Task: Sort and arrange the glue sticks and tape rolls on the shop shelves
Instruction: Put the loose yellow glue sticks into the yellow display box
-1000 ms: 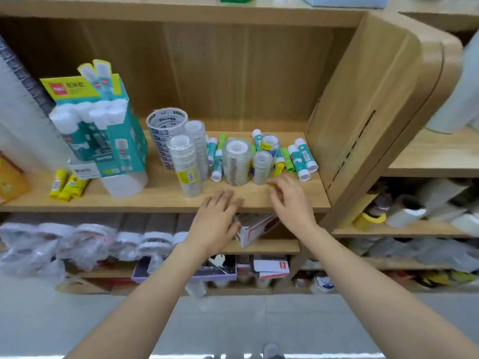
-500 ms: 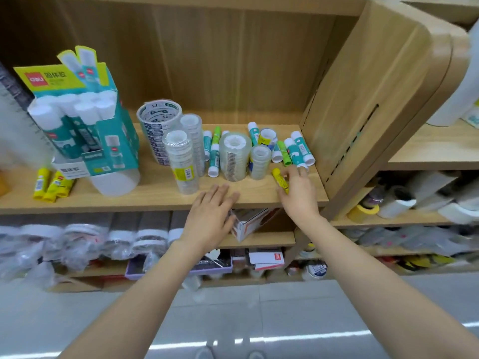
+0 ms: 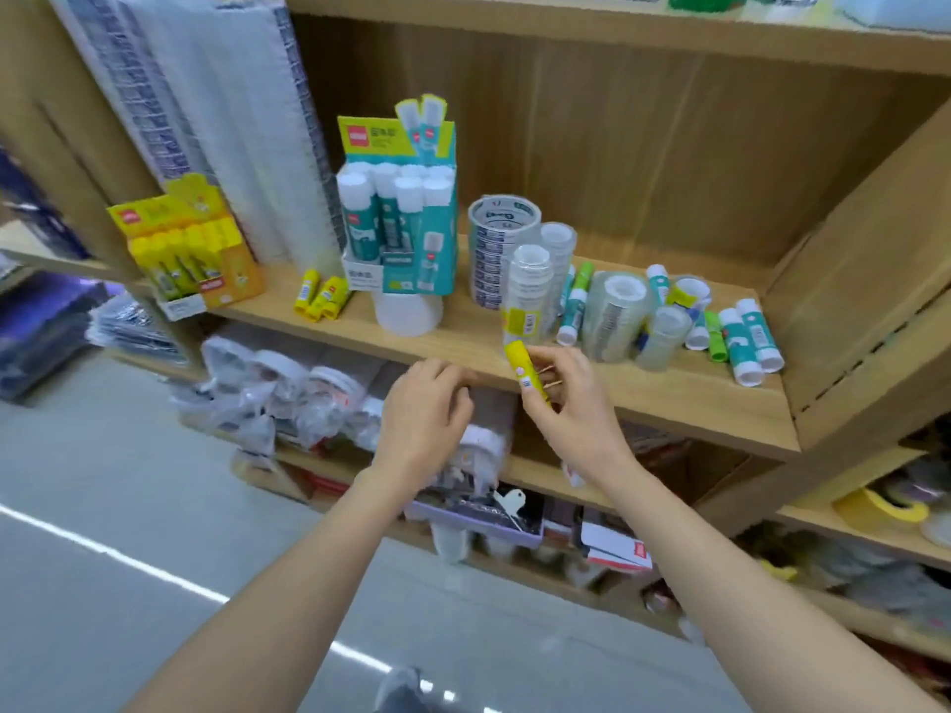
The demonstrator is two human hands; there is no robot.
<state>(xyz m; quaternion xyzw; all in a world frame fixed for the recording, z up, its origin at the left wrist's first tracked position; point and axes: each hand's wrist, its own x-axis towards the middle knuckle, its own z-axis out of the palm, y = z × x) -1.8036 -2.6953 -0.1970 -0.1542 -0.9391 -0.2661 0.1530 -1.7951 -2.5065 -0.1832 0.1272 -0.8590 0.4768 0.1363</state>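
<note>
The right hand (image 3: 571,403) pinches a small yellow plastic glue stick (image 3: 525,370) at its lower barrel, just before the wooden shelf (image 3: 684,388); the left hand (image 3: 427,409) is beside it, loosely curled, empty. The stick looks light, rigid, slick: grip mid-barrel.

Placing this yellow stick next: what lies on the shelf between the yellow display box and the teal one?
Head view: a few loose yellow glue sticks lie there, nearer the teal display box than the yellow display box.
</note>
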